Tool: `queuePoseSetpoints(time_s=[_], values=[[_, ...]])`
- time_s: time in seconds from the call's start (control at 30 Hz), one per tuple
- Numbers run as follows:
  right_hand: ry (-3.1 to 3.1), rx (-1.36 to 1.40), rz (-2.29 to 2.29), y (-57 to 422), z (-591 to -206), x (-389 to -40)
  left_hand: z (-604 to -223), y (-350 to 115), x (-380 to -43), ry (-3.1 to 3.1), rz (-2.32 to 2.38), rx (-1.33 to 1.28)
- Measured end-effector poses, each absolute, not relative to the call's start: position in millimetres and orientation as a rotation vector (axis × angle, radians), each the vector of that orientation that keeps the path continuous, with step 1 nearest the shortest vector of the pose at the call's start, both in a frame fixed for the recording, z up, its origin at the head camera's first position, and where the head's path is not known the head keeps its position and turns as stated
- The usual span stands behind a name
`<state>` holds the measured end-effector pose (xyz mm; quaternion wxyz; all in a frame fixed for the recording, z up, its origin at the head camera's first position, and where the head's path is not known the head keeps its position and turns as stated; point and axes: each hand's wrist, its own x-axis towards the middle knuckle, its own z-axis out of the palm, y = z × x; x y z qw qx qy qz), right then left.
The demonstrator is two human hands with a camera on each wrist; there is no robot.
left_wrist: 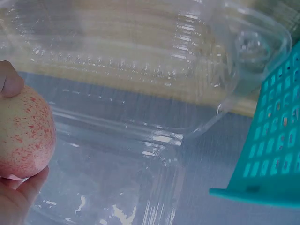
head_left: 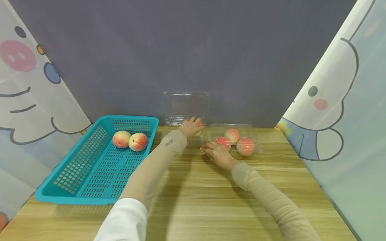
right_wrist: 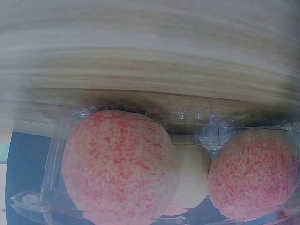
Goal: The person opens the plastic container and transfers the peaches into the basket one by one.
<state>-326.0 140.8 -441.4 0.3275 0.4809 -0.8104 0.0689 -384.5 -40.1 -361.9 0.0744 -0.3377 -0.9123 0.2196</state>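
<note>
My left hand (head_left: 190,129) grips a peach (left_wrist: 26,136) between thumb and fingers, over the right part of an open clear plastic clamshell box (head_left: 181,142). Its lid (head_left: 186,105) stands raised at the back. Only part of this peach shows past my fingers in the head view. My right hand (head_left: 221,155) is at the open box's front right corner, fingertips by the rim; whether they pinch it is unclear. Just behind that hand, a second clear box (head_left: 256,134) with its top over the contents holds three peaches, one being a pink-speckled peach (right_wrist: 119,166).
A turquoise plastic basket (head_left: 99,201) stands on the left of the wooden table (head_left: 205,207), with two peaches (head_left: 138,142) near its back right corner. Behind the boxes rises a grey wall panel (head_left: 193,50). Cartoon-printed sheets (head_left: 331,140) flank both sides.
</note>
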Motion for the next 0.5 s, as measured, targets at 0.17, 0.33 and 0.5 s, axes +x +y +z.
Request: queuePoseSetpoints(time_s=[0.17, 0.33, 0.5], values=[[-2.115, 1.256, 0.189, 140.5, -444.3, -327.3, -357.6, -39.2, -383.1, -2.714, 0.686, -1.024], [-2.121, 1.254, 0.197, 140.3, -444.3, -327.4, -351.6, -40.2, -380.5, -2.656, 0.737, -1.033], [-2.133, 1.250, 0.200, 140.7, -442.3, -326.2, -345.1, -40.1, -374.5, -2.634, 0.781, -1.042]])
